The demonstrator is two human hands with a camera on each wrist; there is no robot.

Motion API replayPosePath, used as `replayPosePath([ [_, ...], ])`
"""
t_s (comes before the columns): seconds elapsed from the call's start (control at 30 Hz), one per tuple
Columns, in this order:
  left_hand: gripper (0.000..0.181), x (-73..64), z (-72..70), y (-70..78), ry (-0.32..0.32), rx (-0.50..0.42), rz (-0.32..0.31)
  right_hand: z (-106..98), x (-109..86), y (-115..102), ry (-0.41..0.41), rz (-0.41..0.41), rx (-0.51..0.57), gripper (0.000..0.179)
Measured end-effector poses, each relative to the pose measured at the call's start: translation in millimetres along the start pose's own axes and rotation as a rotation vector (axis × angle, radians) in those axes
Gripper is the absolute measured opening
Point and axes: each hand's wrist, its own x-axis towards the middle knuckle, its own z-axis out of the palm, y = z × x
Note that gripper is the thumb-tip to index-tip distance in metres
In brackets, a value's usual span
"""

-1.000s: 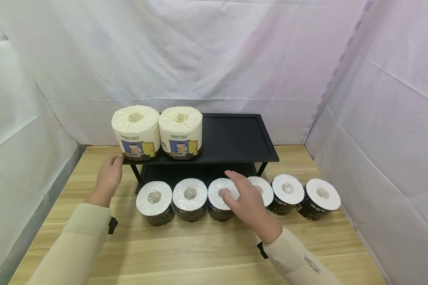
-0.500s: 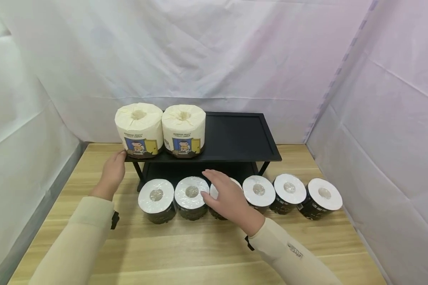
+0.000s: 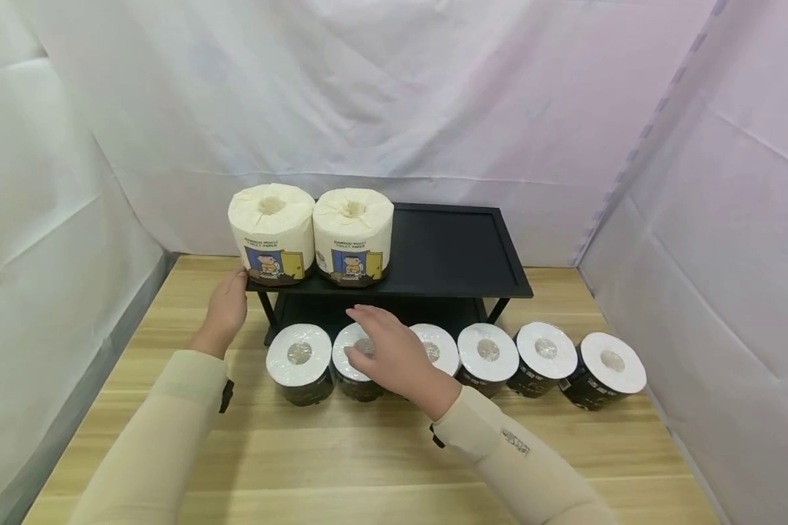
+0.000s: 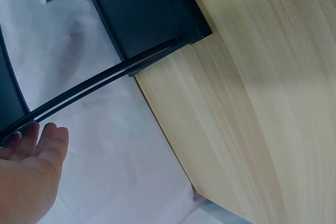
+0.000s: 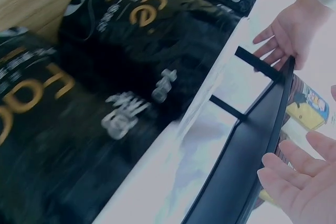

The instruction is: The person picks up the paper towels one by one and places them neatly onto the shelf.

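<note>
A black two-tier rack (image 3: 460,244) with flat shelves and thin legs stands on the pale wood-grain surface (image 3: 328,467). At its front left corner the left hand (image 3: 228,306) touches the edge of the upper shelf, its grip loose, the fingers nearly straight and not clenched round anything (the right wrist view shows them spread just below the shelf). Beside that hand, two cream paper-wrapped toilet rolls (image 3: 272,237) stand upright next to each other on the left part of the upper shelf, each printed with a blue-and-yellow cartoon panel.

The right hand (image 3: 394,350) hangs in front of the rack, its grip wide, thumb well apart from the extended fingers, with hold of nothing. From the head view it is hard to judge how high it is above the black-sided rolls with shiny white tops (image 3: 488,352); it hides parts of the second and third from the left. Six of these stand upright in a row before the lower shelf, the rightmost two past the rack's right end.

Both arms wear cream sleeves (image 3: 164,430), and wrinkled white cloth (image 3: 341,95) hangs behind and at the sides.
</note>
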Motion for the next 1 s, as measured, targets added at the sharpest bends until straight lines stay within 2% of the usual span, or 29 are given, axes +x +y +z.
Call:
replayPosePath([
  [0.17, 0.061, -1.2, 2.1, 2.7, 0.008, -0.026, 0.014, 5, 9.0, -9, -0.047, -0.011, -0.021, 0.057],
  [0.5, 0.061, 4.6, 10.8, -1.1, 0.008, -0.012, 0.072, 22, 20.0, -21, -0.131, -0.005, -0.056, 0.063],
  [1.0, 0.061, -1.3, 2.7, -3.3, 0.028, 0.014, 0.063, 55, 41.6, -36, -0.255, 0.011, -0.124, 0.082],
])
